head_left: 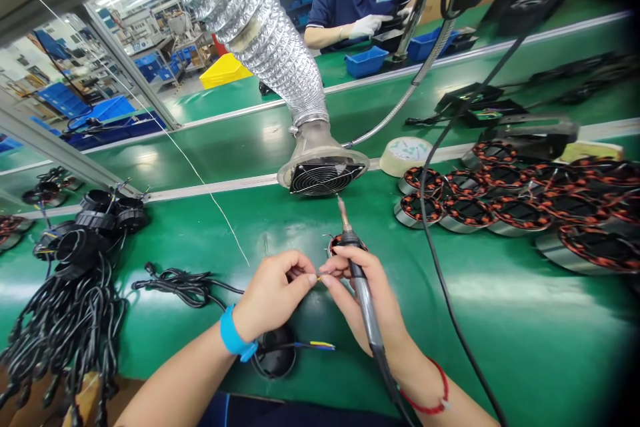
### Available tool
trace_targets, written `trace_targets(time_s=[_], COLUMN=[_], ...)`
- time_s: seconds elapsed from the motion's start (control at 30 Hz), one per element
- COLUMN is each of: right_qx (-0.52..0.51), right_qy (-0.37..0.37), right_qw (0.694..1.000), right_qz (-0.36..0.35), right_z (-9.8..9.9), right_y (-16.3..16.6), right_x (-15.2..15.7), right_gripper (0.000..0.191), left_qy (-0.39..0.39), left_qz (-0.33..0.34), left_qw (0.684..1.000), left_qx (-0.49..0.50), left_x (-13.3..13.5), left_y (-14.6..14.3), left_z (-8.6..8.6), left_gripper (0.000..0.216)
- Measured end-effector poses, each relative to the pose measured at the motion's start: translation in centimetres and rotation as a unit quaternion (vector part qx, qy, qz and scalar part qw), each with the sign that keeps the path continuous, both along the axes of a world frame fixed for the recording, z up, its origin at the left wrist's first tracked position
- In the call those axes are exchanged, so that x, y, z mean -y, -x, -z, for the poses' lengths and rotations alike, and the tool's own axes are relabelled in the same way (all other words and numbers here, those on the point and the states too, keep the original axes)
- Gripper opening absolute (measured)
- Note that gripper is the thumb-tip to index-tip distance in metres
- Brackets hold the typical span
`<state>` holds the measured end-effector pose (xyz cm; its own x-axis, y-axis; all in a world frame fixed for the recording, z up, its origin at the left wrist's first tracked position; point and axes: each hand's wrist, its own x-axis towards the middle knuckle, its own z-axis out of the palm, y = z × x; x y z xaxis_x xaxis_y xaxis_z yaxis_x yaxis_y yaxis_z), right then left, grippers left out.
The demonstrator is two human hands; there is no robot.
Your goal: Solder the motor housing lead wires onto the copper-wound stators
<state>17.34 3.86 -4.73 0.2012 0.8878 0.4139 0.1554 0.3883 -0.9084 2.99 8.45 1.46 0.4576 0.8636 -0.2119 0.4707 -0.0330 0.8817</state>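
Observation:
My left hand (273,290), with a blue band at its wrist, is closed in a pinch on a small yellow wire (319,278). My right hand (383,297) holds a soldering iron (364,300), its tip pointing up and away. The right thumb and fingertip also meet at the wire, close to the left fingertips. Behind my right fingers is a stator with copper windings (334,245), mostly hidden. Below my left hand lies a round black housing (276,361); a cable ending in coloured leads (320,346) crosses it.
A fume extractor hood (325,177) on a silver duct (270,33) hangs ahead. Many stators (465,210) stand at right beside a tape roll (405,155). Coiled black cable (183,287) and black housings with cables (83,247) lie left. A gloved co-worker (367,27) sits opposite.

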Motion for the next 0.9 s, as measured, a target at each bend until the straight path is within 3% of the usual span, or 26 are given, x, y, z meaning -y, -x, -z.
trace_targets(time_s=[0.4, 0.6, 0.7, 0.8, 0.9], right_qx=[-0.053, -0.097, -0.132, -0.101, -0.089], right_qy=[0.044, 0.086, 0.095, 0.079, 0.072], right_qw=[0.998, 0.992, 0.987, 0.992, 0.993], right_qz=[0.008, -0.008, -0.013, 0.005, 0.024], right_z=[-0.6, -1.1, -0.7, -0.6, -1.3], right_y=[-0.3, -0.3, 0.0, 0.0, -0.7], right_x=[0.3, 0.4, 0.3, 0.0, 0.4], right_gripper=[0.04, 0.032, 0.034, 0.034, 0.035], left_qy=[0.011, -0.003, 0.012, 0.026, 0.07], left_qz=[0.024, 0.049, 0.071, 0.081, 0.059], left_qw=[1.0, 0.999, 0.997, 0.996, 0.996], left_qx=[-0.004, -0.012, -0.024, -0.038, 0.011], left_x=[0.0, 0.2, 0.0, -0.3, -0.8], left_y=[0.0, -0.1, -0.1, -0.2, -0.3], left_z=[0.0, -0.7, -0.9, -0.8, -0.4], left_gripper=[0.006, 0.005, 0.009, 0.012, 0.011])
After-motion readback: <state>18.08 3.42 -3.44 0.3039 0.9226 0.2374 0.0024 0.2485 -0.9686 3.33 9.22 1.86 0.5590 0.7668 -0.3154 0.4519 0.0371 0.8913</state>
